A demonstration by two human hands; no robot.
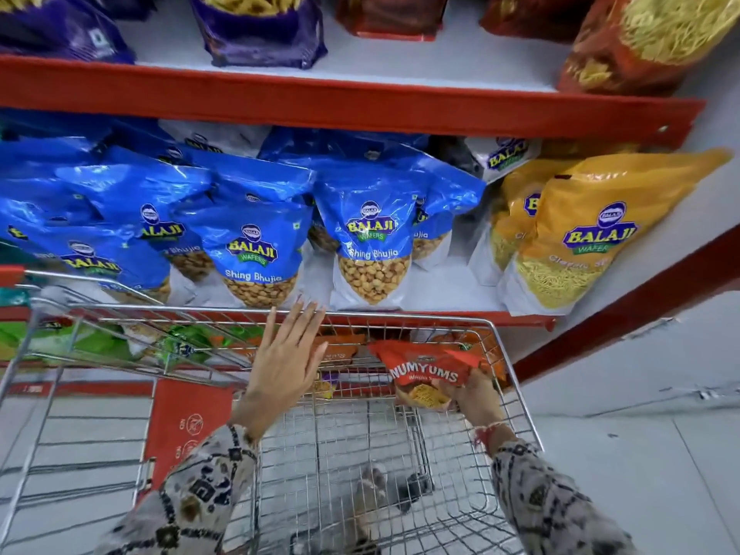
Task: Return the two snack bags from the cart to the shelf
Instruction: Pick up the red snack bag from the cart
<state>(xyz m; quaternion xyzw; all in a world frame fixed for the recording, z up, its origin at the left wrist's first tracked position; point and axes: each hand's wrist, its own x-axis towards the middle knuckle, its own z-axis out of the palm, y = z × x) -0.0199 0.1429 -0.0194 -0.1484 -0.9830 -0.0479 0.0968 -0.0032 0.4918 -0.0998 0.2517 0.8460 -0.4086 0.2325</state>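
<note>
My right hand [474,394] grips a red snack bag [424,372] marked NUMYUMS, held inside the wire cart [516,378] near its far right corner. My left hand [286,354] is flat with fingers spread, holding nothing, raised over the cart's far rim and pointing at the shelf [440,302] of blue bags. I see no second loose bag in the cart basket. The cart floor below looks bare apart from blurred shapes under the mesh.
Blue Balaji Shing Bhujia bags [256,250] fill the middle shelf, yellow bags [580,234] at its right. A red shelf edge [360,102] runs above, carrying purple and red bags. Orange and green bags [192,346] sit on a lower shelf behind the cart.
</note>
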